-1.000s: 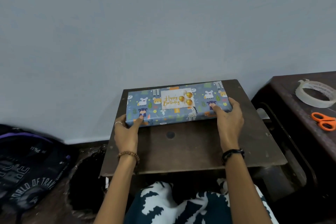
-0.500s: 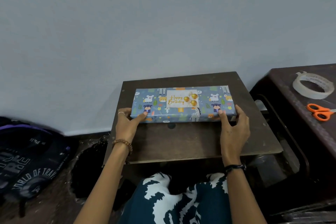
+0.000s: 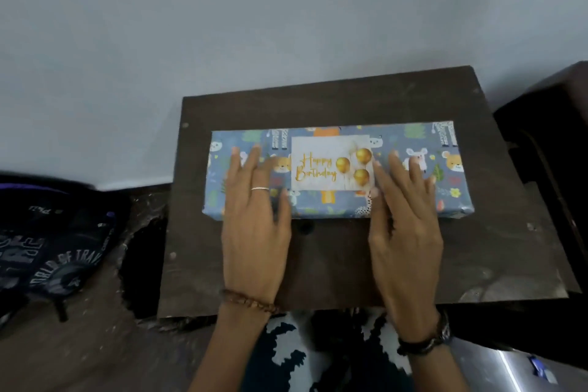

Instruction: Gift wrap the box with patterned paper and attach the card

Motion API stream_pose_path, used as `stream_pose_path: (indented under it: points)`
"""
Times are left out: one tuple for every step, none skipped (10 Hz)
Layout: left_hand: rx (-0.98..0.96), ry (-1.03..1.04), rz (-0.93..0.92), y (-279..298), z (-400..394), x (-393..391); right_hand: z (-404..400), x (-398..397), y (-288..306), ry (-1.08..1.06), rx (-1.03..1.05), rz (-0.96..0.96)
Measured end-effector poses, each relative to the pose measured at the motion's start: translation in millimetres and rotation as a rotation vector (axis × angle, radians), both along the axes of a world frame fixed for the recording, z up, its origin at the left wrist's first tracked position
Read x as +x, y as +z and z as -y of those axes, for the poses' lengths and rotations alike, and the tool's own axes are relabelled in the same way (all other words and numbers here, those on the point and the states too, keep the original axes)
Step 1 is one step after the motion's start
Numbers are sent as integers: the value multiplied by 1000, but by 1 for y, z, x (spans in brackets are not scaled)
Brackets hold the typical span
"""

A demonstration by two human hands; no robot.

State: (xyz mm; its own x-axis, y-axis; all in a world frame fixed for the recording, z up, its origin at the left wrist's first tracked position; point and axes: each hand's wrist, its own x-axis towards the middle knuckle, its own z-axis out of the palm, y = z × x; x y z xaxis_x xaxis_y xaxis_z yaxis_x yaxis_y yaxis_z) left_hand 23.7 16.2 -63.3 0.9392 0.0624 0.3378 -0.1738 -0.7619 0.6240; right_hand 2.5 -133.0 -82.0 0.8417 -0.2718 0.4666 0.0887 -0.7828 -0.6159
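Both hands lie flat with fingers straight and spread, gripping nothing; the left hand (image 3: 254, 219) rests its fingers on the left part of the wrapped box (image 3: 423, 197), a ring on one finger and a bead bracelet at the wrist; the right hand (image 3: 404, 223) lies just right of the card (image 3: 321, 169), its index finger touching the card's right edge, a dark band at the wrist. The card, printed "Happy Birthday" with gold balloons, sits flat on the middle of the box top; the box, fully covered in blue animal-patterned paper (image 3: 445, 169), lies lengthwise across the middle of the dark worktop (image 3: 334, 264), its long side toward the person.

The task looks all but done, and the hands seem to be smoothing things down. What fixes the card cannot be seen; if it is weakly stuck, a sideways rub from the right fingers could slide or lift its edge. Heavy pressing could crease the paper or open a taped seam. A dark bag (image 3: 47, 248) lies on the floor to the left, well apart.
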Motion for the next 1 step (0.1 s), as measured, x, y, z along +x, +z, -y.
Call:
stream_pose_path:
  points:
    - [178, -74, -67, 12, 0, 13, 6, 6, 14, 28, -67, -140]
